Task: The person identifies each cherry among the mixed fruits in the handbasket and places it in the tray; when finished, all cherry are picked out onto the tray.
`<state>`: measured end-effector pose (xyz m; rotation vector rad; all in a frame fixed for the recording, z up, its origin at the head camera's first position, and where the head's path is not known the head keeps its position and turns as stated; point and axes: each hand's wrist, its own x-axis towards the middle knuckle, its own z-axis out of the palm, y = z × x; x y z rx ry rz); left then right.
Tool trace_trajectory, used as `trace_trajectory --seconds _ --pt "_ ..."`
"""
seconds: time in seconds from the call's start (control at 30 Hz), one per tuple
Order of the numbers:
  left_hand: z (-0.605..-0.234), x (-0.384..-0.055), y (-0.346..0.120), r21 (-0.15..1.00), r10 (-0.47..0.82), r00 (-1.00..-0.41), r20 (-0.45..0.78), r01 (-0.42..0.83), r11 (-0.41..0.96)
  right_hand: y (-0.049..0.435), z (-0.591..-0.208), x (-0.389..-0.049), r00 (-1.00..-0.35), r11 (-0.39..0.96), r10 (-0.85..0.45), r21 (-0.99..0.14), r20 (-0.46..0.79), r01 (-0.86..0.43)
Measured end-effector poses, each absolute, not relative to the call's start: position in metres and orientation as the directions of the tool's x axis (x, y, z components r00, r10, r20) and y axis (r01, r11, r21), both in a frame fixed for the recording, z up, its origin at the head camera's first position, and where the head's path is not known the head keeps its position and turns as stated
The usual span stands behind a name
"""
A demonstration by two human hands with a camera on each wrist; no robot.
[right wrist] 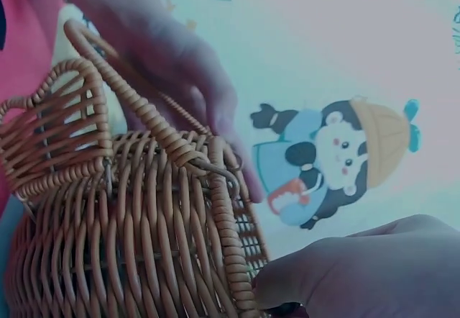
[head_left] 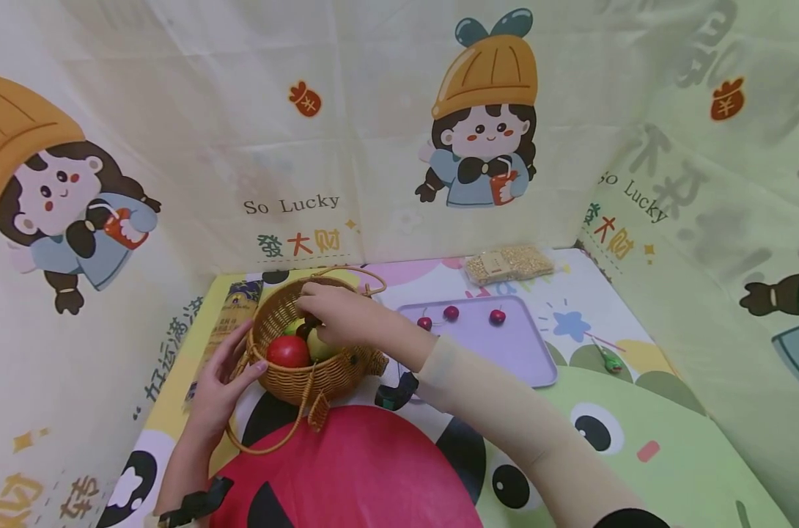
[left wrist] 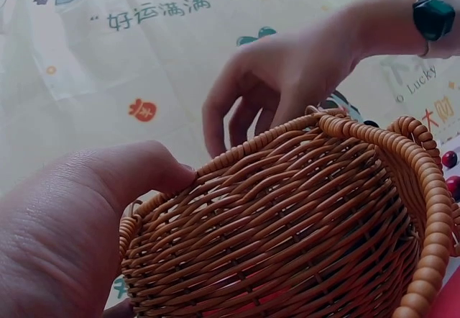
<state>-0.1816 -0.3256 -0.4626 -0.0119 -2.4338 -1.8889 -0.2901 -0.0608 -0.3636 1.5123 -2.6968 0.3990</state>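
Observation:
A brown wicker basket with woven handles stands on the left of the table, holding a red round fruit and a yellow-green fruit. My left hand holds the basket's left side; its thumb lies over the rim in the left wrist view. From above, my right hand reaches into the basket, fingers bent downward. Something dark shows by its fingertips, and the rim hides them in the left wrist view, so whether they pinch anything is unclear. Right of the basket, a lilac tray carries three dark red cherries.
Behind the basket's left side lies a yellow and blue packet. A clear bag of pale grains lies at the back. A small green object rests at the right. Printed cloth walls enclose the table.

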Motion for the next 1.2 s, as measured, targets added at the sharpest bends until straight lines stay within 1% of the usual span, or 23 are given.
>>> trace_trajectory --seconds 0.23,0.37,0.63,0.8,0.93,1.07,1.2 --pt "-0.466 -0.181 -0.328 0.966 -0.030 -0.998 0.058 0.049 0.255 -0.039 -0.360 -0.278 -0.555 0.481 -0.806 -0.319 0.204 -0.816" --pt "-0.467 -0.182 -0.328 0.963 -0.034 -0.997 0.062 0.051 0.265 -0.023 -0.360 -0.273 -0.553 0.448 -0.794 -0.370 0.254 -0.814" --pt "-0.463 -0.181 -0.327 0.966 -0.038 -0.997 0.069 0.057 0.254 0.013 -0.367 -0.263 -0.570 0.413 -0.721 -0.416 0.393 -0.810" --pt "-0.463 -0.181 -0.326 0.968 -0.033 -0.996 0.078 0.068 0.240 0.033 -0.375 -0.257 -0.561 0.383 -0.695 -0.428 0.450 -0.819" --pt "-0.463 -0.180 -0.326 0.970 -0.032 -0.997 0.077 0.067 0.235 0.047 -0.384 -0.253 -0.603 0.399 -0.665 -0.472 0.440 -0.786" --pt "-0.463 -0.180 -0.326 0.969 -0.033 -0.996 0.079 0.069 0.238 0.065 -0.397 -0.250 -0.672 0.436 -0.614 -0.531 0.415 -0.726" --pt "-0.465 -0.180 -0.326 0.969 -0.031 -0.996 0.082 0.072 0.237 0.087 -0.414 -0.247 -0.715 0.472 -0.560 -0.548 0.419 -0.690"
